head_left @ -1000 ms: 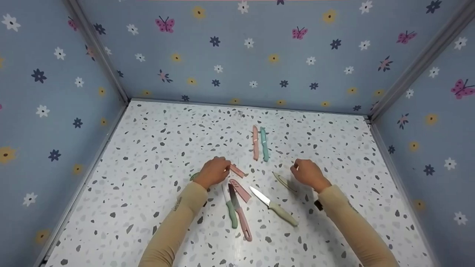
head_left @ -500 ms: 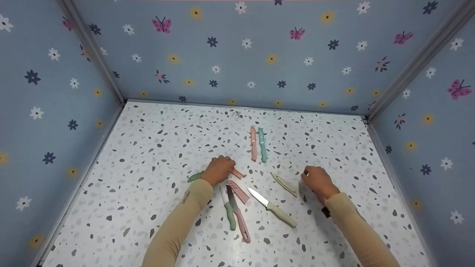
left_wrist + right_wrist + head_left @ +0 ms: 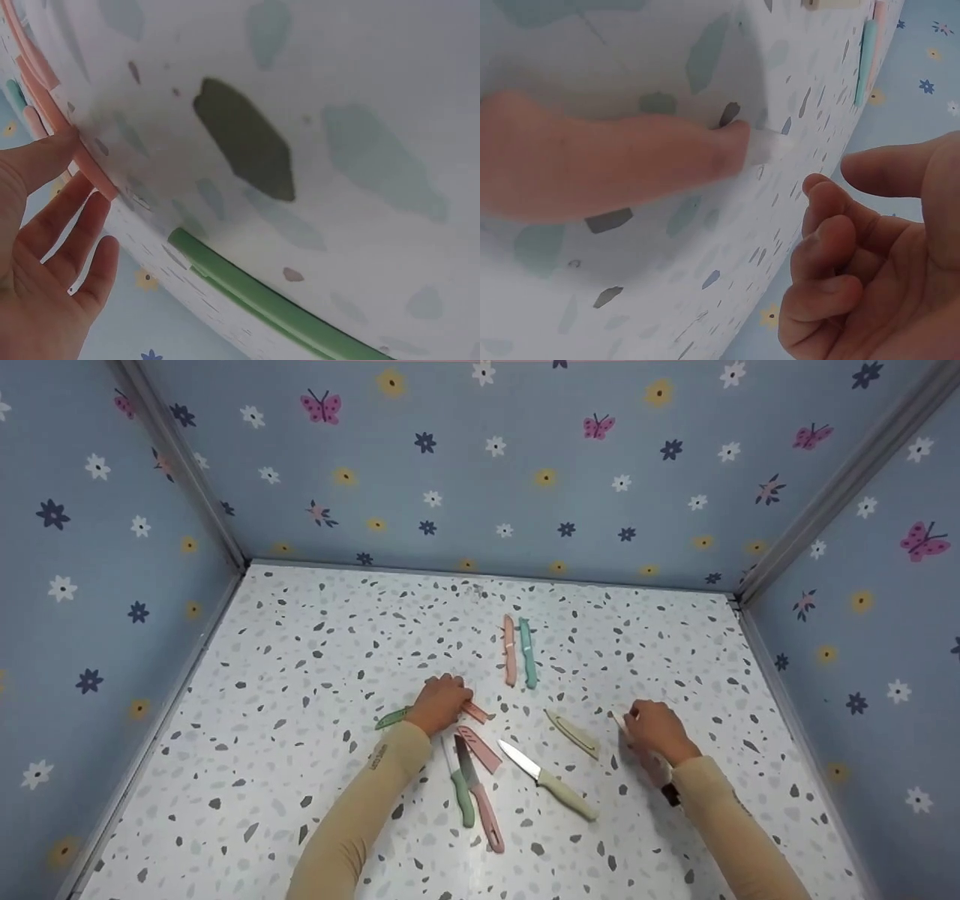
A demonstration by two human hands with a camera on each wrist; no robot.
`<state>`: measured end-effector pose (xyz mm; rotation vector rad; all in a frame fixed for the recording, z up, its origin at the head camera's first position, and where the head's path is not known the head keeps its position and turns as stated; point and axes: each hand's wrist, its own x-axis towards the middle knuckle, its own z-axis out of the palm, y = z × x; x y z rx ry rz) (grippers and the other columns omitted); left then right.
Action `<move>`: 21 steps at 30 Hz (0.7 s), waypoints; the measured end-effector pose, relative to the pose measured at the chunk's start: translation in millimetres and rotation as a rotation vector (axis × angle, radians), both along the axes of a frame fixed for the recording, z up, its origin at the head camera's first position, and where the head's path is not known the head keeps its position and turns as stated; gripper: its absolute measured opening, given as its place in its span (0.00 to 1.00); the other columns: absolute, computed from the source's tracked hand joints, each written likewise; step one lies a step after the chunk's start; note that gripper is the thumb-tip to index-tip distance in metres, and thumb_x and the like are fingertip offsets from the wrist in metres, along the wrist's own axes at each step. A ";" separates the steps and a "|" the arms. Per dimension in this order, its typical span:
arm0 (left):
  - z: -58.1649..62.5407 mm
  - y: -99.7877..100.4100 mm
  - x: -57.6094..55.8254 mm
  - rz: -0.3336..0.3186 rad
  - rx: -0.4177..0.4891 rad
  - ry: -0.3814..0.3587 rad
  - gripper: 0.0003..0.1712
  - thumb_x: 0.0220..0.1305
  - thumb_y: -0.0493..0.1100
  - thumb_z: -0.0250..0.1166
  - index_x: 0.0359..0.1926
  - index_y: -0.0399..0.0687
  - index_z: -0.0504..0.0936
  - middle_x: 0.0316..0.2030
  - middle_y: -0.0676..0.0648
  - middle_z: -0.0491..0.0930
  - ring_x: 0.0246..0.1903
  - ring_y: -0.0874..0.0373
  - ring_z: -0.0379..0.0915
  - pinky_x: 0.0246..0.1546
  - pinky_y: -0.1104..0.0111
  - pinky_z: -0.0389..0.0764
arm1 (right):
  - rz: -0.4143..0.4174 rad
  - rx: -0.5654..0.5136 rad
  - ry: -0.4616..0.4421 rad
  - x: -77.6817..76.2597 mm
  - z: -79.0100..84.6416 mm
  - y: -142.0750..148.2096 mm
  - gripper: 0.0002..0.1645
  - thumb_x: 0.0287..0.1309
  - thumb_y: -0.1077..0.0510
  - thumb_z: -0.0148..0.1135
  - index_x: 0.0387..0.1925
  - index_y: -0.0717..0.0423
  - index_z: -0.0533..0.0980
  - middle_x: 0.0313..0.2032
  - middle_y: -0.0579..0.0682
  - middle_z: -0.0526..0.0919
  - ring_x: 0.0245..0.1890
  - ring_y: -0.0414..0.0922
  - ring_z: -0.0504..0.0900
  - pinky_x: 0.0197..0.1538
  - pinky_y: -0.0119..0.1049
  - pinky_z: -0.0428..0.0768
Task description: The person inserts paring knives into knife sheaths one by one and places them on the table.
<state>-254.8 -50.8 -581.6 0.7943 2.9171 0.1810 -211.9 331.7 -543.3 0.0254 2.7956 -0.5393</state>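
One slim coral plastic sheath point(image 3: 476, 710) is pinched between the thumb and fingers of the left hand point(image 3: 439, 705), near the middle of the white speckled worktop point(image 3: 300, 622). Its long axis slants, the visible end aimed toward the near right corner. The right hand point(image 3: 660, 733) lies closer to the right edge, fingers loosely curled, thumb and forefinger apart, gripping nothing that shows.

What seems to count most is the gap between that sheath and a long coral-brown piece with a pale tip point(image 3: 630, 169) lying beneath the right hand. It runs on a like slant, pale tip pointing away toward the far edge; the right hand is much the nearer to it. Between the hands lie a pale olive plastic sheath point(image 3: 574, 733) and a steel knife with an olive handle point(image 3: 566, 797), both apart from them.

The coral-brown piece is blurred up close and largely covered in the head view, so I judge it a knife but cannot be sure. The left hand hides the coral sheath's far end and overlaps a green plastic sheath point(image 3: 394, 718), which the left wrist view cuts off. The worktop's near edge is out of frame.
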 end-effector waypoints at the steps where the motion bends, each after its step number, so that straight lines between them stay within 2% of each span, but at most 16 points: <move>1: -0.6 -0.2 0.0 0.001 0.002 0.002 0.10 0.62 0.37 0.63 0.45 0.49 0.83 0.37 0.47 0.76 0.37 0.52 0.69 0.43 0.58 0.72 | 0.002 0.002 0.002 0.2 -0.5 1.3 0.18 0.65 0.56 0.50 0.44 0.68 0.75 0.36 0.59 0.80 0.32 0.50 0.78 0.40 0.49 0.76; 9: 1.0 0.0 0.9 0.029 0.011 -0.003 0.09 0.66 0.40 0.59 0.46 0.49 0.79 0.38 0.48 0.78 0.39 0.52 0.72 0.46 0.57 0.72 | -0.021 -0.009 -0.023 1.9 -2.1 9.9 0.19 0.66 0.55 0.48 0.46 0.68 0.74 0.36 0.58 0.79 0.33 0.50 0.77 0.40 0.49 0.75; 15: 1.4 -1.0 4.9 0.015 0.069 -0.028 0.07 0.61 0.34 0.62 0.40 0.48 0.81 0.33 0.47 0.79 0.36 0.50 0.74 0.45 0.54 0.72 | -0.039 -0.002 -0.017 4.2 -5.2 14.8 0.18 0.65 0.55 0.48 0.45 0.67 0.75 0.36 0.58 0.79 0.32 0.50 0.77 0.38 0.49 0.74; 21: 6.0 -3.8 9.1 0.018 0.102 -0.002 0.07 0.60 0.33 0.63 0.38 0.46 0.84 0.31 0.45 0.78 0.34 0.49 0.74 0.42 0.55 0.73 | -0.062 0.024 -0.016 5.1 -8.0 20.6 0.18 0.65 0.55 0.47 0.43 0.67 0.75 0.35 0.58 0.79 0.30 0.50 0.75 0.35 0.46 0.74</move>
